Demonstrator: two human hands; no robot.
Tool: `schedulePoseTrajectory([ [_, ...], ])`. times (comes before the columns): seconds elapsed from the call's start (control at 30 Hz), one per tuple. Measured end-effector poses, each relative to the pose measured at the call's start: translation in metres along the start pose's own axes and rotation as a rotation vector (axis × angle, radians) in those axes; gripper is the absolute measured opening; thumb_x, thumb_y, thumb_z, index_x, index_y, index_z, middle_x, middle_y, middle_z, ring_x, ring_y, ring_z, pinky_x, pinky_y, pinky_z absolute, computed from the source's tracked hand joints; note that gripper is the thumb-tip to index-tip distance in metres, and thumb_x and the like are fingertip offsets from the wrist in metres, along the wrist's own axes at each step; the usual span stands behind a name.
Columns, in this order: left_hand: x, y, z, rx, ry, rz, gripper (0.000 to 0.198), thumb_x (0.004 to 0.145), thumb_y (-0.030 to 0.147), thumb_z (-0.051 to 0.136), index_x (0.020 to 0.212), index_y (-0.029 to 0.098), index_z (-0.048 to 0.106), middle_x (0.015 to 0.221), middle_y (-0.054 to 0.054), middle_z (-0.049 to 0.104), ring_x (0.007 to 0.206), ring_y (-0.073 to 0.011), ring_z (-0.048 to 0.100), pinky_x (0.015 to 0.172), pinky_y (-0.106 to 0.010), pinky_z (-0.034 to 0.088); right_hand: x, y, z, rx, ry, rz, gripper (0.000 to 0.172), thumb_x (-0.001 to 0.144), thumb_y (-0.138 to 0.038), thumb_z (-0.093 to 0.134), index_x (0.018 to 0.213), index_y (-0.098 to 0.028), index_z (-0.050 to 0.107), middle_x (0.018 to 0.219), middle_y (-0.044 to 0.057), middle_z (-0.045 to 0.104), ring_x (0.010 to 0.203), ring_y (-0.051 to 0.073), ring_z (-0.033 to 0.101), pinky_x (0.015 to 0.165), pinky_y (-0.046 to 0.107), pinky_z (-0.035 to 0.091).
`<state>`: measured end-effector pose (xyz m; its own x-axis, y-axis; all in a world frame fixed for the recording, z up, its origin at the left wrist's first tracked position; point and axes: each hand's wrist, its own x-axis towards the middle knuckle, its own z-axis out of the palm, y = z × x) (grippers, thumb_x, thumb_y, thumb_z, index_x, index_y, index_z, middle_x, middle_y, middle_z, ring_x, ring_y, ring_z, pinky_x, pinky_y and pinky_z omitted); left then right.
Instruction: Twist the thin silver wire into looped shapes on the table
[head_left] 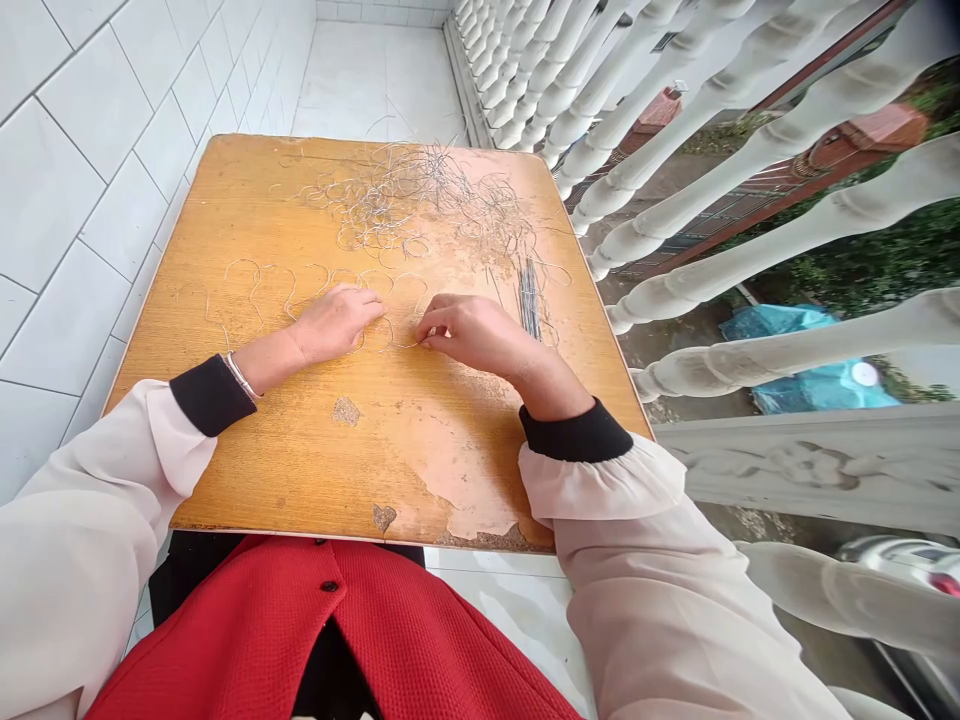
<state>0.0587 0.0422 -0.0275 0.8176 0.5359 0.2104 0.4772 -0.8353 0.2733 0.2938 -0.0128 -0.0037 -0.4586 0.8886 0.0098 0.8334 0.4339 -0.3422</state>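
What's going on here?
A person is working at a worn wooden table with bare hands. The left grip rests among a row of bent wire hooks, and the right grip has its fingertips at the wire beside it. Farther along lie a tangled pile of wire and a bundle of straight wires.

Our left hand (334, 322) and right hand (472, 335) rest on a chipped wooden tabletop (315, 470) among bent wire hooks (241, 261), with a tangled wire pile (420, 200) just beyond.
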Motion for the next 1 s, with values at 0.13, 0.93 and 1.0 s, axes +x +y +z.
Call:
schedulePoseTrajectory([
  [0.13,0.003,0.019,-0.005,0.063,0.002,0.015,0.031,0.095,0.013,0.046,0.116,0.018,0.070,0.123,-0.010,0.070,0.113,-0.0236,0.063,0.097,-0.041,0.046,-0.001,0.000,-0.001,0.011,0.008,-0.030,0.024,0.080,-0.010,0.056,0.079,-0.022,0.078,0.088,0.006,0.071,0.076,0.017,0.061,0.075,0.029,0.043],
  [0.93,0.024,0.042,0.018,-0.106,-0.065,-0.023,0.026,0.085,0.010,0.053,0.086,0.018,0.078,0.088,-0.008,0.076,0.085,-0.0211,0.067,0.079,-0.035,0.047,0.004,0.020,-0.002,0.365,0.015,-0.010,0.011,0.074,-0.015,0.066,0.072,-0.022,0.075,0.076,0.001,0.073,0.072,0.015,0.064,0.073,0.028,0.047],
  [1.0,0.023,0.046,0.017,-0.105,-0.063,-0.087,0.024,0.086,0.012,0.056,0.094,0.016,0.079,0.091,-0.010,0.076,0.089,-0.0231,0.068,0.081,-0.036,0.048,0.004,0.022,-0.004,0.345,0.006,-0.030,0.014,0.075,-0.014,0.065,0.076,-0.022,0.076,0.080,0.002,0.073,0.073,0.015,0.064,0.071,0.028,0.048],
])
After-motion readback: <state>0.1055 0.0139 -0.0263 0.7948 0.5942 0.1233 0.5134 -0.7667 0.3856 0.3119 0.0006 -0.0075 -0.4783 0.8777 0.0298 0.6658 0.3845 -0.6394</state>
